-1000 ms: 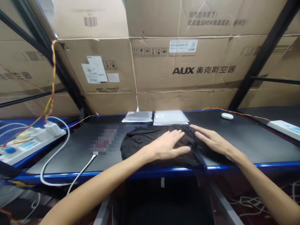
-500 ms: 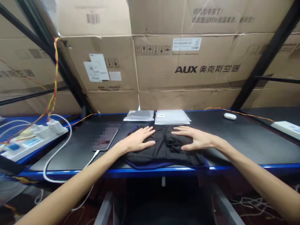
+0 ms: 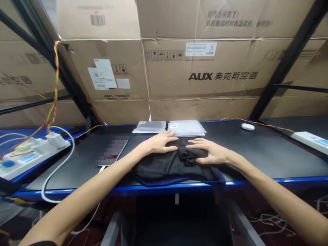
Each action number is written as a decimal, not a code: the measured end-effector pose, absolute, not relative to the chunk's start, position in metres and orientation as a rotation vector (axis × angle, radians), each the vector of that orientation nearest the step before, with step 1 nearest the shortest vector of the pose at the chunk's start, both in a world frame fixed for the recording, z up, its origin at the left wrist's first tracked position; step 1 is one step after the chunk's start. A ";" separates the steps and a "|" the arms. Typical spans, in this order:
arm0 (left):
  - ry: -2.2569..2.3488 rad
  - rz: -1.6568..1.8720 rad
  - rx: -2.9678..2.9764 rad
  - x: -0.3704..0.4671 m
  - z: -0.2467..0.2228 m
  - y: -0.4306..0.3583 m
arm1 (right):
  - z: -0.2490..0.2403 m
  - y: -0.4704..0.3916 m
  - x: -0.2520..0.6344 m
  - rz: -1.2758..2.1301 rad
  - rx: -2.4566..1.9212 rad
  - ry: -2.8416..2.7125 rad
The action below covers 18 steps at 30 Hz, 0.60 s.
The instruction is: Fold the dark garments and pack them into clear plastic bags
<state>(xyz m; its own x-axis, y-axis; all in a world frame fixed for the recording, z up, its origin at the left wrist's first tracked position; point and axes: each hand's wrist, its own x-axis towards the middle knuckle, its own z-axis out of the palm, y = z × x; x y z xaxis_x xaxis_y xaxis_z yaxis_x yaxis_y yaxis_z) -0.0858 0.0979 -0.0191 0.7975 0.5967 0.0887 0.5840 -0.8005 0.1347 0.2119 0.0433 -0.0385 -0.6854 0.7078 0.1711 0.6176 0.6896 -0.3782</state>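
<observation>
A black cloth garment with dark blue edges (image 3: 164, 169) lies on the dark desk top (image 3: 256, 157), its lower hem along the front edge. My left hand (image 3: 162, 141) rests on its upper left part, palm down with fingers stretched out. On the right side my right hand (image 3: 208, 151) lies on the cloth with its fingers apart, beside a bunched, wrinkled fold near the middle. Neither hand grips the fabric. Just behind the garment are a flat grey-white plastic packet (image 3: 150, 127) and a stack of white plastic packets (image 3: 186, 128).
A phone (image 3: 112, 153) on a white charging cable (image 3: 71, 157) lies left of the garment. Further left stands a white power strip (image 3: 33, 155) with plugs. On the right are a small white case (image 3: 247, 127) and another white strip (image 3: 311, 141). Cardboard (image 3: 217, 92) walls the back.
My left hand has slid right and slightly away over the cloth, towards the packets. My right hand stays nearly in place on the cloth. The view has shifted slightly.
</observation>
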 end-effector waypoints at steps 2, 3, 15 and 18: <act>0.958 0.173 2.886 -0.083 -0.022 0.100 | -0.038 0.043 0.212 0.423 -1.050 -2.604; 0.967 0.171 2.877 -0.082 -0.023 0.100 | -0.038 0.043 0.212 0.421 -1.053 -2.606; 1.067 0.714 2.985 -0.096 -0.024 0.089 | -0.039 0.042 0.206 0.296 -1.058 -2.581; 1.058 0.735 2.980 -0.097 -0.030 0.080 | -0.039 0.041 0.204 0.271 -1.041 -2.548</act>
